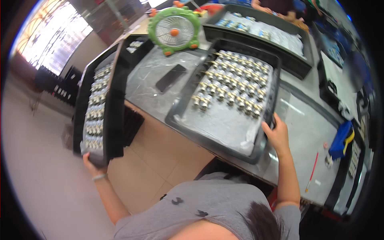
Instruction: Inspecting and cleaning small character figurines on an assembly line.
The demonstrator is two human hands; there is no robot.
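Observation:
My left hand is closed on the near end of a long black tray at the left. Rows of small metal fittings lie in that tray on a pale liner. On the right, my right hand grips the right rim of a dark grey tray on the table, thumb over the edge. Several rows of silver and brass-coloured fittings fill its far part; bare white liner shows in its near part. The undersides of both trays and some fingers are hidden.
Beyond the trays stand a green fan and a larger tray of wrapped parts. A dark phone lies between the two trays. At the right are a red thin brush and a blue-and-yellow tool. Another person's arm shows behind.

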